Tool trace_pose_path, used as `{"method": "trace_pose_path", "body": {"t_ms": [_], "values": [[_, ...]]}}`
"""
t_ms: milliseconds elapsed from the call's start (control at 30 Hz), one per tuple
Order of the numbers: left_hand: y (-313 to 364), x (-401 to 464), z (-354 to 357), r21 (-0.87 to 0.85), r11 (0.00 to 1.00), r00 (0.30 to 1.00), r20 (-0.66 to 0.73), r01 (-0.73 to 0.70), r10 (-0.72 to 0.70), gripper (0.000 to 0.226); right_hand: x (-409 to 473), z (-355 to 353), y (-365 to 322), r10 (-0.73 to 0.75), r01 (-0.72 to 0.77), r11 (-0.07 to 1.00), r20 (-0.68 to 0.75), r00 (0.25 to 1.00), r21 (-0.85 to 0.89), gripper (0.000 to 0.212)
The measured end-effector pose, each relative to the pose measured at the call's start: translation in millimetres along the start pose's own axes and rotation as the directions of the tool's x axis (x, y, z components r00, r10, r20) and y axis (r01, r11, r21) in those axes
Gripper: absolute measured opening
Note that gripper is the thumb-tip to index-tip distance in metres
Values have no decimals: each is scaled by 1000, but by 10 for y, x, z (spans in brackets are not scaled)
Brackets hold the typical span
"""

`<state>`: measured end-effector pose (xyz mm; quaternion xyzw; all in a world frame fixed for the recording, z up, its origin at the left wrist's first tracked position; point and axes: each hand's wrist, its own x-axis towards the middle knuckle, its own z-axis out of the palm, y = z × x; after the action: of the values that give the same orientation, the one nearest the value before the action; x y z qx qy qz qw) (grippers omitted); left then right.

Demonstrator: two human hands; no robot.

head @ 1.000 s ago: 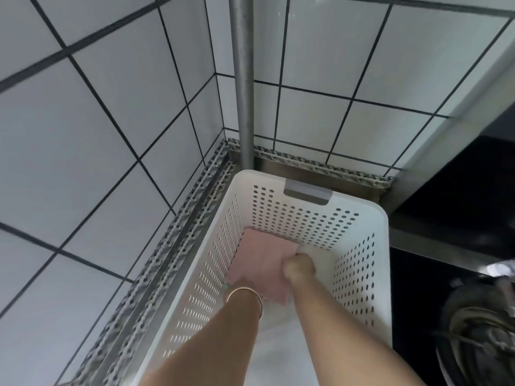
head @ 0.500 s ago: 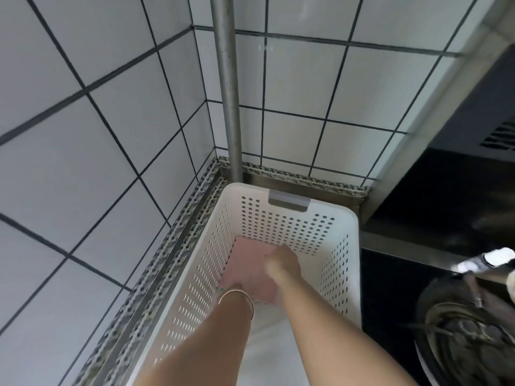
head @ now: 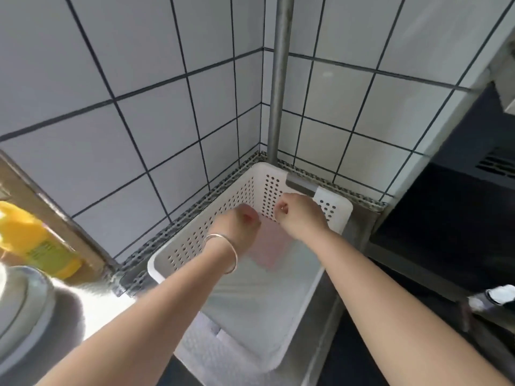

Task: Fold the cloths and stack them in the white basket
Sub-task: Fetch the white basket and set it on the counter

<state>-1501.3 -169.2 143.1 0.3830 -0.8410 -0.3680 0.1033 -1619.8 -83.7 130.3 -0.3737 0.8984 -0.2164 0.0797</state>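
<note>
The white perforated basket [head: 344, 218] stands in the tiled corner. On its floor near the far end lies a folded pink cloth [head: 271, 247]. My left hand [head: 237, 227], with a bracelet on the wrist, hovers over the cloth's left edge, fingers loosely curled and holding nothing. Just above the cloth's far edge is my right hand [head: 302, 217], also with curled fingers and nothing in it. Both forearms reach in over the basket's near half.
A metal pole [head: 278, 84] rises behind the basket. A yellow bottle [head: 39, 246] and a metal pot [head: 19, 307] stand at the left. A dark stove top [head: 446, 246] and a black-and-white object [head: 498, 296] lie to the right.
Both hands let go of the pink cloth and rose off it. The view swung left and pulled back, bringing the bottle and pot into sight.
</note>
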Motion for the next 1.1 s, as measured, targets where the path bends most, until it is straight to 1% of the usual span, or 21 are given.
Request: {"method": "trace_pose_path", "body": {"t_ms": [33, 67, 100, 133, 167, 233, 300, 333, 367, 400, 467, 533, 567, 667, 733, 833, 900, 967, 1033, 1100], "values": [[-131, -99, -70, -53, 999, 990, -139, -13, 6, 11, 4, -13, 54, -12, 12, 1000, 9, 1000, -25, 13], [-259, -254, -172, -120, 993, 964, -265, -9, -24, 14, 27, -32, 116, -14, 14, 999, 11, 1000, -37, 14], [-372, -408, -265, -203, 979, 922, -383, -20, -61, 16, 65, -64, 170, -13, 13, 999, 6, 1000, -46, 14], [-450, -521, -333, -271, 962, 876, -466, -7, -125, 16, 118, -102, 223, -18, 17, 998, -13, 1000, -63, 15], [-553, -608, -369, -322, 947, 828, -529, 5, -184, 12, 167, -130, 257, -26, 23, 996, -36, 999, -87, 15], [-703, -733, -378, -418, 903, 752, -562, 102, -345, 26, 268, -175, 345, -29, 14, 989, -103, 994, -148, 18], [-830, -836, -320, -563, 792, 676, -490, 237, -551, 43, 323, -168, 420, -21, -14, 978, -168, 986, -208, 26], [-895, -879, -270, -630, 717, 645, -421, 298, -638, 48, 352, -151, 453, -11, -32, 975, -189, 982, -221, 30], [-943, -917, -212, -688, 646, 632, -348, 330, -693, 51, 379, -135, 473, 3, -48, 973, -196, 981, -226, 33], [-1008, -937, -144, -722, 599, 640, -284, 348, -714, 51, 414, -116, 492, 13, -58, 971, -187, 982, -233, 35], [-1077, -970, -55, -749, 551, 664, -202, 369, -719, 50, 507, -62, 492, 18, -53, 966, -135, 991, -255, 39], [-1077, -1022, -8, -732, 560, 711, -149, 388, -687, 47, 589, -19, 489, 31, -49, 974, -88, 996, -220, 44], [-1063, -1053, 15, -740, 546, 721, -121, 393, -683, 42, 615, 5, 488, 39, -53, 979, -75, 996, -195, 48], [-952, -1124, 41, -814, 424, 713, -18, 396, -701, 35, 697, 58, 495, 64, -78, 983, -88, 994, -166, 50], [-915, -1124, 56, -830, 376, 712, 36, 413, -701, 38, 756, 81, 483, 91, -103, 980, -77, 993, -171, 46], [-874, -1102, 18, -886, 266, 722, 104, 380, -685, 35, 840, 85, 413, 213, -220, 967, -65, 975, -129, 38], [-881, -1108, -51, -913, 230, 740, 106, 338, -665, 32, 864, 67, 316, 274, -281, 953, -73, 959, -112, 33], [-947, -1129, -161, -936, 215, 740, 67, 279, -669, 32, 854, 54, 194, 289, -294, 949, -57, 956, -118, 37], [-1043, -1181, -320, -961, 170, 731, 45, 217, -681, 32, 766, 13, 46, 275, -278, 954, -48, 960, -114, 41], [-1163, -1288, -512, -979, 141, 723, 9, 148, -691, 32, 623, -13, -118, 222, -222, 969, -14, 975, -109, 42]]}}
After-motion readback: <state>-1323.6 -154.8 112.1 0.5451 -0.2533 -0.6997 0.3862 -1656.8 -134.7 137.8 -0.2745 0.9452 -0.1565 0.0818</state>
